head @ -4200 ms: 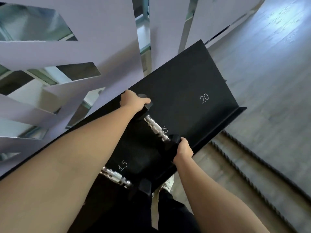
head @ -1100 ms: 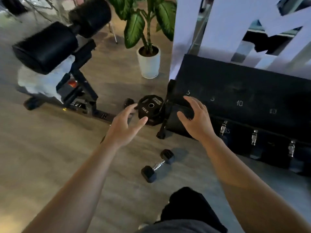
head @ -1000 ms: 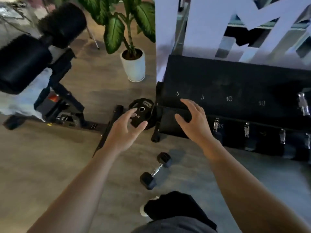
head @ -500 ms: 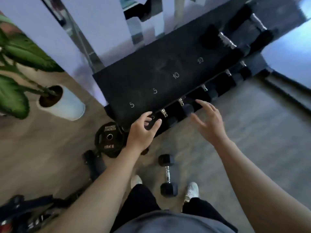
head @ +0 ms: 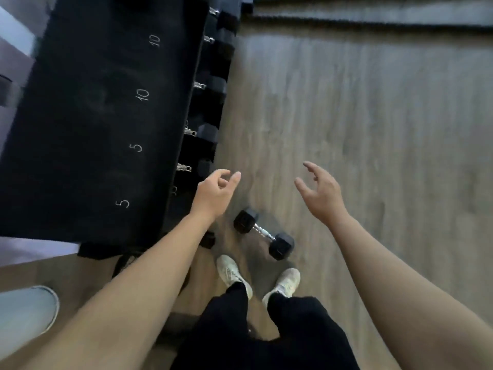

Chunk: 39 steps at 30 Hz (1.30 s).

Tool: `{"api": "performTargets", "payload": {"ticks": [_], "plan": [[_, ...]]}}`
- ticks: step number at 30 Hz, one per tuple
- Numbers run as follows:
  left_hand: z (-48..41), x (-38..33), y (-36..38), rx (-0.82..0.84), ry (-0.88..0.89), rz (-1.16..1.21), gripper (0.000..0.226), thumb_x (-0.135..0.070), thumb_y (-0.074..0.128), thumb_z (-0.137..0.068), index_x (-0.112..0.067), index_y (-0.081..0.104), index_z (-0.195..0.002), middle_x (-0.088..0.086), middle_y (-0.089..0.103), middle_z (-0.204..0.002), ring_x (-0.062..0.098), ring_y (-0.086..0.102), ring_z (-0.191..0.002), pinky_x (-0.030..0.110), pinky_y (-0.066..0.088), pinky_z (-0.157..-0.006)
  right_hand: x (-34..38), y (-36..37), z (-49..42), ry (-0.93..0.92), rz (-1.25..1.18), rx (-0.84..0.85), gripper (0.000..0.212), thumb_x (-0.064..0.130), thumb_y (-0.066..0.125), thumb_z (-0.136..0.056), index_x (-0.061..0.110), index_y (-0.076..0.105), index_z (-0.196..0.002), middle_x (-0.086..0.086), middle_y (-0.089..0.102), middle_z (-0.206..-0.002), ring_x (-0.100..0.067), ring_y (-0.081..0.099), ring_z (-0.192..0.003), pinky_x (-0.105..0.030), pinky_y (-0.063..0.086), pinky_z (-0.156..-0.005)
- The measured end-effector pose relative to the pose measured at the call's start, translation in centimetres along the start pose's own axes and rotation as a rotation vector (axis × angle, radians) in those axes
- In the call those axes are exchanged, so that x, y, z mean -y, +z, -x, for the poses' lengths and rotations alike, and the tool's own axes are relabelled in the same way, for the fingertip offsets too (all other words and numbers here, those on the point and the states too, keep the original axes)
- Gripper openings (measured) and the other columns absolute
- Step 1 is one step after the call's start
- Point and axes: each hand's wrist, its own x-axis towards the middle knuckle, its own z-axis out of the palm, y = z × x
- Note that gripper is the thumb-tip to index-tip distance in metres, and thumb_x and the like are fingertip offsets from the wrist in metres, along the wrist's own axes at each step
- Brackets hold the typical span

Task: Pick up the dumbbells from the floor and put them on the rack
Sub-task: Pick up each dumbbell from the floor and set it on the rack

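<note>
A small black hex dumbbell [head: 263,237] with a chrome handle lies on the wooden floor just ahead of my white shoes. The black rack [head: 101,124] fills the upper left, its top shelf marked 5, 5, 10, 10. Several dumbbells [head: 205,129] sit on its lower shelf, mostly hidden. My left hand [head: 213,194] hovers above and left of the floor dumbbell, fingers loosely curled, holding nothing. My right hand [head: 321,194] hovers above and right of it, fingers spread and empty. Neither hand touches the dumbbell.
A white plant pot [head: 26,313] shows at the lower left edge. A dark floor mat edge [head: 373,16] runs along the top. My shoes [head: 233,273] stand close behind the dumbbell. Wooden floor [head: 373,129] stretches to the right.
The view has swung so the rack now lies at the left. Both empty hands have stayed apart above the floor dumbbell, which now lies diagonally before my feet.
</note>
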Motion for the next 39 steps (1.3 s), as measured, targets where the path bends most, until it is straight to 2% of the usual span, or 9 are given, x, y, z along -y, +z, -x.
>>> {"api": "performTargets", "payload": {"ticks": [4, 10, 17, 20, 25, 28, 31, 35, 39], "plan": [[-1.2, 2.6, 3.4, 0.037, -0.033, -0.072, 0.045, -0.056, 0.054, -0.094, -0.021, 0.066, -0.119, -0.013, 0.064, -0.089, 0.012, 0.062, -0.09, 0.026, 0.045, -0.079, -5.2, 2.6, 1.1, 0.166, -0.148, -0.083, 0.049, 0.029, 0.064, -0.094, 0.015, 0.054, -0.139, -0.005, 0.06, -0.139, -0.024, 0.056, -0.123, -0.043, 0.042, -0.108], [-7.0, 10.3, 10.9, 0.015, 0.034, -0.049, 0.038, -0.058, 0.049, -0.096, -0.027, 0.067, -0.111, -0.017, 0.061, -0.091, -0.004, 0.055, -0.084, 0.014, 0.039, -0.07, -15.6, 11.6, 0.1, 0.326, -0.301, -0.224, 0.043, 0.028, 0.062, -0.096, 0.02, 0.057, -0.137, 0.0, 0.063, -0.134, -0.021, 0.057, -0.122, -0.041, 0.043, -0.108], [-18.8, 25.2, 24.8, -0.012, 0.152, -0.082, 0.043, -0.053, 0.058, -0.093, -0.017, 0.071, -0.112, 0.0, 0.07, -0.097, 0.016, 0.064, -0.092, 0.027, 0.048, -0.081, -29.9, 28.8, -5.5, 0.412, -0.404, -0.358, 0.04, 0.028, 0.06, -0.097, 0.018, 0.058, -0.136, 0.0, 0.061, -0.138, -0.02, 0.055, -0.126, -0.042, 0.042, -0.11], [-23.4, 32.5, 30.0, -0.023, 0.126, -0.128, 0.044, -0.053, 0.061, -0.09, -0.016, 0.07, -0.112, 0.005, 0.07, -0.101, 0.023, 0.064, -0.097, 0.031, 0.05, -0.085, -36.5, 34.8, -7.9, 0.508, -0.439, -0.433, 0.035, 0.029, 0.061, -0.095, 0.02, 0.063, -0.129, -0.003, 0.065, -0.132, -0.024, 0.056, -0.124, -0.043, 0.043, -0.108], [-27.9, 42.5, 34.6, 0.012, 0.023, -0.215, 0.047, -0.055, 0.064, -0.087, -0.018, 0.07, -0.115, 0.004, 0.067, -0.109, 0.024, 0.062, -0.106, 0.029, 0.044, -0.086, -45.6, 40.3, -8.1, 0.675, -0.435, -0.495, 0.034, 0.028, 0.06, -0.093, 0.016, 0.068, -0.124, -0.006, 0.068, -0.128, -0.025, 0.058, -0.122, -0.036, 0.043, -0.105], [-28.4, 44.8, 35.8, 0.087, -0.096, -0.058, 0.042, -0.056, 0.062, -0.089, -0.019, 0.071, -0.107, 0.0, 0.065, -0.102, 0.022, 0.061, -0.103, 0.027, 0.041, -0.082, -48.6, 41.9, -5.7, 0.796, -0.451, -0.51, 0.033, 0.03, 0.061, -0.091, 0.019, 0.071, -0.12, -0.003, 0.07, -0.123, -0.026, 0.06, -0.117, -0.027, 0.041, -0.092], [-28.4, 45.1, 36.2, 0.13, -0.189, 0.085, 0.044, -0.057, 0.061, -0.089, -0.018, 0.07, -0.106, 0.0, 0.064, -0.106, 0.018, 0.057, -0.098, 0.026, 0.038, -0.081, -49.6, 42.7, -4.3, 0.828, -0.601, -0.506, 0.032, 0.033, 0.063, -0.089, 0.022, 0.072, -0.117, 0.0, 0.07, -0.119, -0.022, 0.062, -0.112, -0.03, 0.046, -0.094], [-28.6, 45.3, 35.7, 0.228, -0.306, 0.189, 0.064, -0.073, 0.069, -0.065, -0.018, 0.074, -0.098, 0.004, 0.074, -0.104, 0.024, 0.069, -0.095, 0.037, 0.053, -0.092, -50.0, 42.9, -4.4, 0.788, -0.714, -0.497, 0.032, 0.03, 0.063, -0.09, 0.019, 0.07, -0.119, 0.001, 0.067, -0.116, -0.019, 0.061, -0.105, -0.027, 0.046, -0.08], [-28.5, 45.0, 35.4, 0.299, -0.353, 0.208, 0.083, -0.078, 0.073, -0.053, -0.017, 0.073, -0.11, 0.005, 0.075, -0.102, 0.025, 0.071, -0.092, 0.038, 0.055, -0.09, -50.6, 43.3, -4.1, 0.827, -0.806, -0.476, 0.039, 0.043, 0.068, -0.075, 0.022, 0.075, -0.107, -0.002, 0.072, -0.109, -0.026, 0.067, -0.104, -0.038, 0.055, -0.086]]}}
